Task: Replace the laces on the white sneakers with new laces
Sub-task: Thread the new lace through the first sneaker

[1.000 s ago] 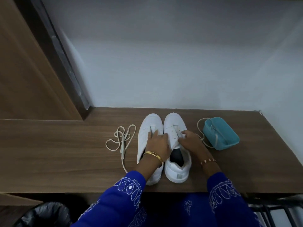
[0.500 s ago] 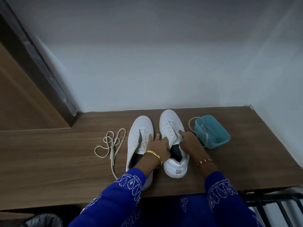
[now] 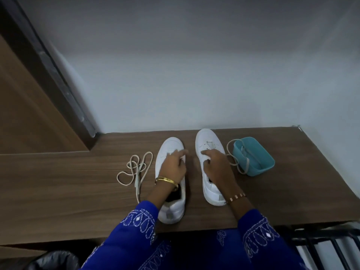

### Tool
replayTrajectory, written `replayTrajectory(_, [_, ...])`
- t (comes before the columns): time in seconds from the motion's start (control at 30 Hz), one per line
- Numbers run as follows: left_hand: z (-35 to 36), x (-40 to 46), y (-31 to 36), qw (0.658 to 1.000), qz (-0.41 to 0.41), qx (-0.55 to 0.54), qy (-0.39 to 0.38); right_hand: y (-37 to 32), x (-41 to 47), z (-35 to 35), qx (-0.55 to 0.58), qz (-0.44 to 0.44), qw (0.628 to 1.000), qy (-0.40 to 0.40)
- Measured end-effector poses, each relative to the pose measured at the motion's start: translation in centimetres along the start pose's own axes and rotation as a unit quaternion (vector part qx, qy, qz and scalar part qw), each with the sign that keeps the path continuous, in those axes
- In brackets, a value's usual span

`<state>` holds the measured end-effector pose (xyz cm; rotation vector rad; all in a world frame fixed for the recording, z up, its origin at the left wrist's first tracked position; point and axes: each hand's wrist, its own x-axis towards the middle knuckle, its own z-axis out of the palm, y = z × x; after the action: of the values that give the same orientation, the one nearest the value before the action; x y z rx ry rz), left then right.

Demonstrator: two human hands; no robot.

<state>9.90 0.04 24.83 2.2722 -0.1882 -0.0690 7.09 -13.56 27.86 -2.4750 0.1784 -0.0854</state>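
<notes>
White sneaker tongues (image 3: 209, 145) lie mostly hidden under each hand (image 3: 174, 166).

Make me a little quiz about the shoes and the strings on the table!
1. True or false: the left hand rests on the left sneaker.
2. What colour is the tub beside the right sneaker? A red, B teal, C yellow.
3. Fill in: the loose lace lies on the ____ table.

Key: 1 true. 2 B. 3 wooden.
</notes>
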Motion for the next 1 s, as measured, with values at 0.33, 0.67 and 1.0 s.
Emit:
replayTrajectory(0.33, [-2.8, -3.1, -3.5, 0.995, -0.094, -0.027, -0.03, -3.5, -2.2, 4.5, 0.026, 0.017, 0.981, -0.192])
replayTrajectory(0.67, [-1.7, -4.8, -4.3, 0.991, -0.099, 0.079, -0.033, -2.2, -3.5, 5.1, -0.098, -0.011, 0.967, -0.234])
replayTrajectory(1.0, [-1.2, -6.3, -4.1, 0.997, -0.078, 0.018, -0.009, -2.3, -3.1, 5.3, -0.14, -0.006, 0.971, -0.192])
